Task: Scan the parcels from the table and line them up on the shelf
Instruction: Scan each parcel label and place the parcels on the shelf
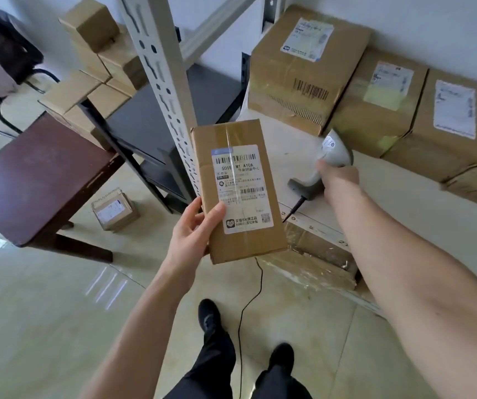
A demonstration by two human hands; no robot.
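L hand (192,231) grips stiff, prob. light parcel (238,191) by its lower edge, R hand (336,175) seemingly grasps scanner (322,165).

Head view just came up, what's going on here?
A person holds a labelled parcel in the left hand, label up. The right hand grips a corded scanner on the shelf, where three parcels already line the wall. One small box lies on the floor beside the table.
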